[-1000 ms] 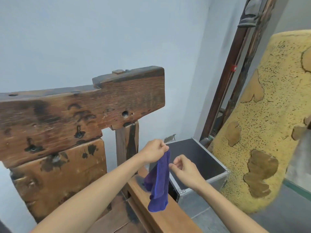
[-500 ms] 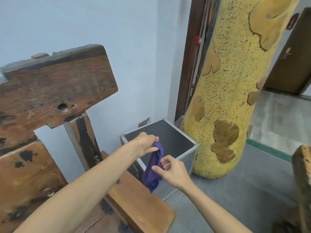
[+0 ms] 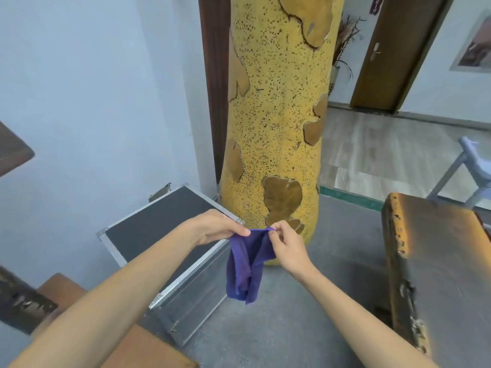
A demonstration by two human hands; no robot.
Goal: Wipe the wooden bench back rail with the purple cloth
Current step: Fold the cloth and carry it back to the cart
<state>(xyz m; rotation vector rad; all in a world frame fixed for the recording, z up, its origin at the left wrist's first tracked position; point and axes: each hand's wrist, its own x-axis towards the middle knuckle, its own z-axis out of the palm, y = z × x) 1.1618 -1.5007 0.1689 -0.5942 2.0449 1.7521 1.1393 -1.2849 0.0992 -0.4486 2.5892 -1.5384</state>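
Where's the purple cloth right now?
The purple cloth hangs mid-frame, pinched along its top edge by the left hand and right hand, before the metal case.

Tall yellow speckled column with brown patches (image 3: 276, 107), standing on the grey floor (image 3: 305, 314). Metal-edged case with a black top (image 3: 159, 229), just left of the column, against the pale blue wall (image 3: 93, 88). Dark worn wooden slab with a chipped edge (image 3: 435, 274), at right. Brown door with a handle (image 3: 382, 51), far back. Light blue metal-framed chair (image 3: 470, 171), right edge. Framed picture (image 3: 475, 49), on the far wall.
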